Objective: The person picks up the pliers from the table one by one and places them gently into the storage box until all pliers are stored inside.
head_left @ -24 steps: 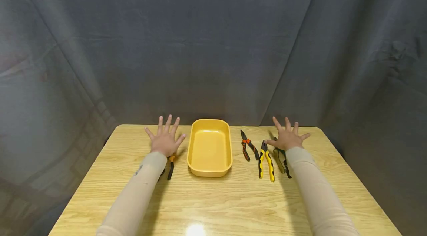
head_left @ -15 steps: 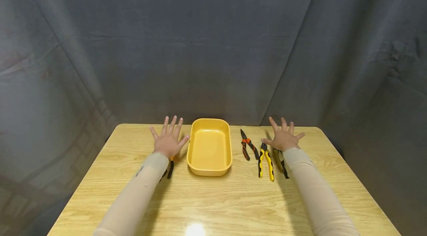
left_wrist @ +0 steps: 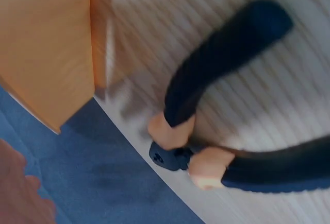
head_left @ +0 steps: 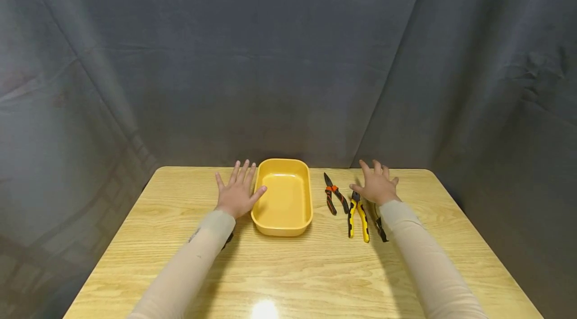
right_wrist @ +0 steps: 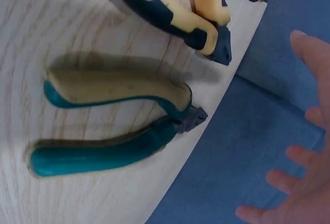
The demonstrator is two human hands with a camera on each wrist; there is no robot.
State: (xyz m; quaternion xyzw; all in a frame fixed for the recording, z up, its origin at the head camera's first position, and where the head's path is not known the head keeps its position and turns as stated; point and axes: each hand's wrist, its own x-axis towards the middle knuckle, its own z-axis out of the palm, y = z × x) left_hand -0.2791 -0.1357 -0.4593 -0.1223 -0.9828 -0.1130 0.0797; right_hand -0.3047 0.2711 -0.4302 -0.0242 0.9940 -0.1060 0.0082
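**Left hand [head_left: 236, 194] and right hand [head_left: 379, 188] unclenched, fingers spread**

Under the left wrist lie black-handled pliers [left_wrist: 229, 49]; under the right, green-and-tan pliers [right_wrist: 154, 136]. Just left of the right hand are yellow-and-black pliers [head_left: 362, 216]. Just right of the left hand sits a yellow bin [head_left: 281, 232]; whether the thumb touches it, I cannot tell. Farther left of the right hand: orange-and-black pliers [head_left: 332, 190]. Beyond both hands hangs a grey curtain [head_left: 288, 83].

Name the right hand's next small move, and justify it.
Probably lower the right hand to grip the yellow-and-black pliers: its fingers are spread and hold nothing, and in the head view its thumb appears right by the pliers' dark head.
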